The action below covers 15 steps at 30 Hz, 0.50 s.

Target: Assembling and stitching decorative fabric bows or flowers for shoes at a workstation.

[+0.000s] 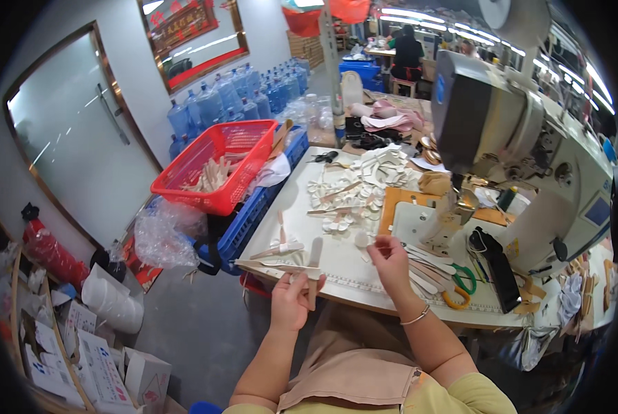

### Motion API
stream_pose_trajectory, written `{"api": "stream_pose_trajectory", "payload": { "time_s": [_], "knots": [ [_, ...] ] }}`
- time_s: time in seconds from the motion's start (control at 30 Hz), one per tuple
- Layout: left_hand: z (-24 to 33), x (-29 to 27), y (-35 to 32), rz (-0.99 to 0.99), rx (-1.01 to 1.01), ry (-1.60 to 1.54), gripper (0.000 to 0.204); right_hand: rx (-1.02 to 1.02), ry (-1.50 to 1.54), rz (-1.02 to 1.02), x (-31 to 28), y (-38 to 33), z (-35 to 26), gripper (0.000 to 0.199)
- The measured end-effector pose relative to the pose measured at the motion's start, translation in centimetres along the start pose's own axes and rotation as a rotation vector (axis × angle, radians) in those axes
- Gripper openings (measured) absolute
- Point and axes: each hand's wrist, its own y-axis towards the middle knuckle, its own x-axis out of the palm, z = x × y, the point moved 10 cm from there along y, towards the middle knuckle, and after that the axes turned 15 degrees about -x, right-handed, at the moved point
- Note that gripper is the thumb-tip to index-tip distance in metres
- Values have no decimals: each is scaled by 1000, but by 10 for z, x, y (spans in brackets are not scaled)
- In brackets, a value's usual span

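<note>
Clamping pale strips (315, 257) by the table's (267, 231) front-left corner, the left hand (292, 301) is working, the right hand's (390, 265) hold I cannot tell, and heaped white pieces (356, 196) are waiting, apparently not yet done.

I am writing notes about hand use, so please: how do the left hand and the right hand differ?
The left hand grips pale strips at the table's near edge; the right hand is beside a small white disc, its hold unclear.
The right hand has a bracelet at its wrist; the left hand shows none.
Both are ungloved.
</note>
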Motion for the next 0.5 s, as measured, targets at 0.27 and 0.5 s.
{"api": "stream_pose_trajectory", "payload": {
  "time_s": [0.27,0.5],
  "knots": [
    [-7,-3,-5,-2,-31,114,20,-99,-618,-325,32,45,22,40],
    [2,-13,-15,80,58,237,18,-138,-104,-256,29,26,2,23]
  ]
}}
